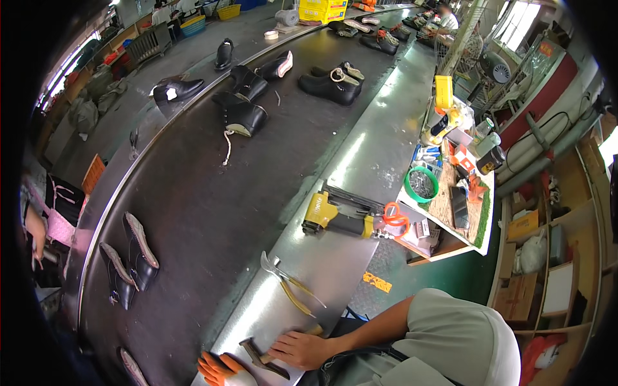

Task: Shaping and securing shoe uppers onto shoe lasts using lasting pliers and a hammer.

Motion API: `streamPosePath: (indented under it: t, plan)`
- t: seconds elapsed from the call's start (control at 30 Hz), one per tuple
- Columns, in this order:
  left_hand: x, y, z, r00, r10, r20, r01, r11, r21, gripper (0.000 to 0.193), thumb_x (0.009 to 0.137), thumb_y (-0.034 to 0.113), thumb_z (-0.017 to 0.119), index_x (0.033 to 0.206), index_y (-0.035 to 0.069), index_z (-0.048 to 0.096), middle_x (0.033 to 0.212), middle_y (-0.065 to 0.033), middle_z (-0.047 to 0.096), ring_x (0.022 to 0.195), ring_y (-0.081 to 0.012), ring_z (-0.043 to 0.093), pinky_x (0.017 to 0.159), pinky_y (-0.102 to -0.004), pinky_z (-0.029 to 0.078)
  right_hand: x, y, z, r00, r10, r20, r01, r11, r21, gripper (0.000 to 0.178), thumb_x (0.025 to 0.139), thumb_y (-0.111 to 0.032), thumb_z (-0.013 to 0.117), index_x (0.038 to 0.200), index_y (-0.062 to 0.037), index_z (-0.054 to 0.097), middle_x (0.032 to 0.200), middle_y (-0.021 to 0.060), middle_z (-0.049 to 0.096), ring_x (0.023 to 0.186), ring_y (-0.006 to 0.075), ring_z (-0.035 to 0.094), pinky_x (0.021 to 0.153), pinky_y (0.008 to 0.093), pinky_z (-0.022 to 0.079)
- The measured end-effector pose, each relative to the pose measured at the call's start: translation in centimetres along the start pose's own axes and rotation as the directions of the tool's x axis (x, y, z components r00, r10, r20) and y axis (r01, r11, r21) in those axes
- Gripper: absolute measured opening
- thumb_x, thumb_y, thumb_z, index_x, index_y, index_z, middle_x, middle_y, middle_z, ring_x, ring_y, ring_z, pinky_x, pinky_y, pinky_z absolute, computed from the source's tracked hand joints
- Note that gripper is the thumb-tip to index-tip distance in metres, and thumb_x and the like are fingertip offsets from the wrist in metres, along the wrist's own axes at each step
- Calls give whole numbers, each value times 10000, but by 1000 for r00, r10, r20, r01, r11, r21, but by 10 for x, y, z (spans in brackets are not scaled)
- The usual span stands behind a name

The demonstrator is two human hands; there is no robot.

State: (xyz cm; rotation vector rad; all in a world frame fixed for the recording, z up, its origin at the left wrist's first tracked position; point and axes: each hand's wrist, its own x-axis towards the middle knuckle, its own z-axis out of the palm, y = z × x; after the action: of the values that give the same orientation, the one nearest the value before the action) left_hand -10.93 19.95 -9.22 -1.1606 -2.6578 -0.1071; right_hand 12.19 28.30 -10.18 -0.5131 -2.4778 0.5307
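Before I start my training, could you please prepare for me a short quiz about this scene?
1. Which hand tool lies between the yellow-and-black power tool and the person's bare right hand?
2. True or false: the round green bowl is empty.
3. Complete: the bare right hand rests over the handle of a ____.

Key:
1. Yellow-handled metal pincers.
2. False; it holds small grey metal pieces.
3. Brown-handled hammer.

A bright window stands at upper right. Open wooden shelving lines the right side. The floor beside it is green; grey flooring extends at upper left.
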Motion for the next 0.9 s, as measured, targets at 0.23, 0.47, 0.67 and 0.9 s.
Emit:
streamPosePath:
  t: [0.23, 0.47, 0.67, 0.9]
  plan:
    - [6, 5, -2, 940, 170, -297, -165, 985, 42, 493, 1065, 468, 485, 1359, 94, 615, 1286, -201, 657, 1176, -420, 624, 921, -557, 489, -2, -6, 3, 998, 43, 42, -44, 998, 34, 517, 883, -206, 554, 1336, 35, 618, 1245, 153, 658, 1153, 292, 633, 983, 387, 494]
    - [14, 15, -14, 944, 163, -286, -163, 986, 25, 451, 1033, 422, 545, 1320, 79, 614, 1248, -213, 659, 1151, -446, 629, 873, -577, 480, -5, -12, 19, 992, 123, -10, -123, 992, 2, 460, 876, -149, 574, 1308, -3, 642, 1233, 118, 668, 1161, 269, 638, 995, 376, 507]
    - [12, 11, -17, 939, 168, -300, -178, 984, -6, 451, 1003, 375, 610, 1338, 74, 608, 1281, -227, 652, 1169, -457, 620, 901, -598, 476, -7, -10, 24, 994, 94, -56, -94, 996, 9, 457, 877, -142, 574, 1305, 3, 640, 1228, 129, 673, 1141, 280, 649, 987, 380, 507]
    - [5, 4, -14, 951, 152, -270, -156, 988, 7, 497, 1003, 416, 630, 1365, 75, 613, 1308, -225, 650, 1209, -437, 616, 976, -569, 482, -7, -8, 23, 997, 39, -60, -39, 999, 2, 475, 867, -155, 573, 1300, 35, 630, 1213, 155, 671, 1114, 296, 650, 974, 401, 500]
